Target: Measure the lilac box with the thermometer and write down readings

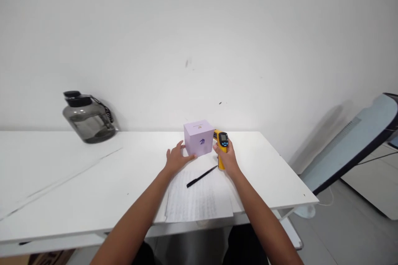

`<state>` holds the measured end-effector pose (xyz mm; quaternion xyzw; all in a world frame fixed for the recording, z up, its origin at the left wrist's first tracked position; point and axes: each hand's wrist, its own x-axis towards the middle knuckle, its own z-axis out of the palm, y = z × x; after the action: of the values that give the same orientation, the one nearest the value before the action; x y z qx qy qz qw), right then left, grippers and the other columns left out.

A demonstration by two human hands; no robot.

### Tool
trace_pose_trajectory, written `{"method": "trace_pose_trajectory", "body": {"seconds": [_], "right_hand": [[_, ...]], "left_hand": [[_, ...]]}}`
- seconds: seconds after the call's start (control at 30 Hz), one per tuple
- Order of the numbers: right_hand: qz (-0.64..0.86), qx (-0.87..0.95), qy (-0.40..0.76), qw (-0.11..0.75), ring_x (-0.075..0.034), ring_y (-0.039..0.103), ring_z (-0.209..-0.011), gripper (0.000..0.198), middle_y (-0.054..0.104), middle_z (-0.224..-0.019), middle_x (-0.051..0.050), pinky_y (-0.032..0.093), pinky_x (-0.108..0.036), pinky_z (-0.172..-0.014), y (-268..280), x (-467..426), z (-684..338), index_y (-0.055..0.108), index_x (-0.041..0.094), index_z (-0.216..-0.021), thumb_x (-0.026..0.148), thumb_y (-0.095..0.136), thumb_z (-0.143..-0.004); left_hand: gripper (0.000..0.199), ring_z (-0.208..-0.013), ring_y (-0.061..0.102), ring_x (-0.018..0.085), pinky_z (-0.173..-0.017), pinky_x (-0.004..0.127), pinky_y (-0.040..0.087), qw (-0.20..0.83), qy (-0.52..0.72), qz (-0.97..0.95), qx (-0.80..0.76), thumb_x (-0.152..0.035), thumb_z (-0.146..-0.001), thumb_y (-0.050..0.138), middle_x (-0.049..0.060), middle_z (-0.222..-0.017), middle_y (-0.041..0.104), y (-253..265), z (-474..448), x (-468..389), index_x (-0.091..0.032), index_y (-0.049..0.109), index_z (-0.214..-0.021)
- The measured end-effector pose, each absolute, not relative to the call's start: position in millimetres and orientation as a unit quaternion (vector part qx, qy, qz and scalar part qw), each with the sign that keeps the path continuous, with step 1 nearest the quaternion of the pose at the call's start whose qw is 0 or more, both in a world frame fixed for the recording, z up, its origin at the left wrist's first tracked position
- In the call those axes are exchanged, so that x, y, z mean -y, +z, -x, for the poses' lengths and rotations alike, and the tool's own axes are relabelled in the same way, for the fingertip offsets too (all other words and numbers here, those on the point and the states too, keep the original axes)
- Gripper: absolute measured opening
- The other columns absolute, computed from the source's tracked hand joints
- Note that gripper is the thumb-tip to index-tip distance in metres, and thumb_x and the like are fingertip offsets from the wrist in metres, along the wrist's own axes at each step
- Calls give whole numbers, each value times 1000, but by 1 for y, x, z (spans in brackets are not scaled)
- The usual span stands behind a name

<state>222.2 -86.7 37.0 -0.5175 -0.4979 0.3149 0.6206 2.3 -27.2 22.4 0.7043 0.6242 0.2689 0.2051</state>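
Observation:
A pale purple box point(199, 140) with a dark logo on its front stands on the white table. My left hand point(176, 158) grips its lower left corner, the thumb along the front bottom edge and the fingers round the left side. On the box's right, my right hand point(228, 157) is wrapped round the handle of a yellow infrared thermometer point(221, 162), held upright with its small screen and blue buttons facing me. The thermometer's nose is partly hidden behind the box. Between my forearms a black pen point(201, 177) lies slantwise on printed sheets of paper point(199, 205).
A large grey see-through water jug point(90, 120) with a black lid and strap is at the back left, near the wall. The white table point(77, 186) ends at the right, where a pale blue panel point(351, 145) leans. A printed carton point(51, 258) shows below left.

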Motion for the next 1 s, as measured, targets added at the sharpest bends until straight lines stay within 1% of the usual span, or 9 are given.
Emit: {"method": "trace_pose_trajectory", "body": {"seconds": [0.03,0.1,0.2,0.27,0.37,0.5,0.57,0.9,1.0], "right_hand": [[516,478,338,625,-24,68,-94,77,69,-118,-12,55,-31,-66,39,89,-221,49,22,-139,53,76,-74],[515,435,361,644,-25,67,-100,78,67,-122,-12,56,-32,-70,43,92,-218,50,22,-136,47,81,-68],[503,415,349,673,-26,66,-104,78,67,-121,-11,57,-36,-76,47,96,-215,49,21,-137,43,80,-69],[486,422,361,675,-26,67,-104,80,68,-121,-11,58,-38,-79,48,98,-212,46,22,-139,41,80,-69],[450,448,399,661,-26,68,-106,83,67,-125,-11,59,-41,-86,45,100,-206,44,23,-142,38,81,-69],[422,496,402,644,-27,64,-122,81,58,-141,-11,53,-44,-104,35,98,-200,42,25,-146,35,78,-74],[427,513,392,633,-27,61,-128,80,55,-146,-11,50,-44,-108,30,97,-199,41,26,-148,35,77,-77],[441,534,364,623,-27,59,-130,77,54,-148,-13,48,-45,-110,27,97,-199,40,24,-149,35,73,-81],[454,540,357,613,-27,62,-126,76,59,-142,-13,50,-43,-107,30,100,-198,41,24,-149,35,73,-81]], "left_hand": [[102,-144,46,34,-124,56,12,207,270,-704,-624,-67,-70,69,14,-146,59,22,-1,28,-21,31,-152],[93,-136,53,35,-121,54,21,194,277,-701,-628,-68,-68,71,12,-138,64,23,2,30,-22,43,-144],[74,-114,65,32,-107,48,38,172,292,-707,-620,-70,-68,68,10,-119,72,28,2,34,-20,61,-122],[63,-102,68,30,-97,44,43,175,305,-702,-619,-72,-72,64,9,-108,73,30,0,35,-19,65,-107],[60,-96,68,28,-89,40,46,194,321,-683,-627,-73,-72,62,9,-102,73,31,-1,35,-19,64,-98],[61,-94,67,29,-84,40,46,186,330,-681,-626,-74,-68,64,10,-99,72,29,0,35,-19,63,-94],[61,-93,67,28,-83,40,47,183,338,-681,-623,-74,-67,64,10,-99,72,29,0,35,-19,62,-94],[60,-90,66,26,-78,38,48,158,368,-687,-606,-72,-67,67,8,-96,71,24,1,36,-20,62,-95],[61,-91,65,27,-80,39,48,164,364,-689,-604,-72,-67,68,8,-97,70,24,2,36,-19,61,-96]]}}
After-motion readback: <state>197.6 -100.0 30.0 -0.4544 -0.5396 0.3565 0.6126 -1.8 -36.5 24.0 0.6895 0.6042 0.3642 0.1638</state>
